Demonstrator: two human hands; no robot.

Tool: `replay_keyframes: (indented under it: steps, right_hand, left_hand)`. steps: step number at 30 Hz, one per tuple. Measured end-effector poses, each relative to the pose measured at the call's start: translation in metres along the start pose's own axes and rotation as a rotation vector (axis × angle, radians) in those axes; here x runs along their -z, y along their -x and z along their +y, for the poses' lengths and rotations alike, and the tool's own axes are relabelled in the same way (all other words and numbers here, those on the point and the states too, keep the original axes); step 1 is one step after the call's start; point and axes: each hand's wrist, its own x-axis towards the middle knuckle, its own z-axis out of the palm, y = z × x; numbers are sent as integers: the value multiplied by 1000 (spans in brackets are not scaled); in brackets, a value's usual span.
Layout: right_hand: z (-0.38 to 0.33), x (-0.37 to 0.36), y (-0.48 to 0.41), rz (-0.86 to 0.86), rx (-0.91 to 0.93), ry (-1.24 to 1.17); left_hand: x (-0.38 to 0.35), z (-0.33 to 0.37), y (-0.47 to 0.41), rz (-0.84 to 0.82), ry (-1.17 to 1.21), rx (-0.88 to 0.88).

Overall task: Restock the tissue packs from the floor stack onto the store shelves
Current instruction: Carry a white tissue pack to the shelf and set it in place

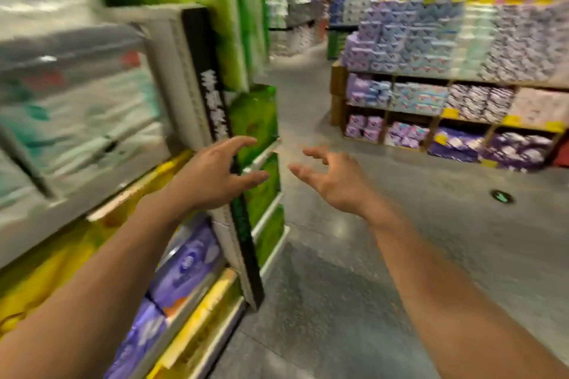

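Blurring hides shelf (pixel 172 181) packs; left hand (pixel 215 175), right hand (pixel 332 178) empty

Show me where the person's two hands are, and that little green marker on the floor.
left hand (pixel 212 178), head view, on the back of the hand.
right hand (pixel 334 184), head view, on the middle of the hand.
green floor marker (pixel 502 196), head view, on its centre.

glossy plastic-wrapped green packs (pixel 254 120), wooden shelf unit (pixel 337 83), smooth speckled grey floor (pixel 338 286).
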Motion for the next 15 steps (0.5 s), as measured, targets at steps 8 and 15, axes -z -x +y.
replay_keyframes:
  steps: [8,15]
  right_hand:
    - [220,127,44,-32,-364,129]
    - [354,203,65,79,-551,140]
  left_hand:
    - [-183,169,-119,-204,187,-107]
    - [-303,277,-204,-432,241,-303]
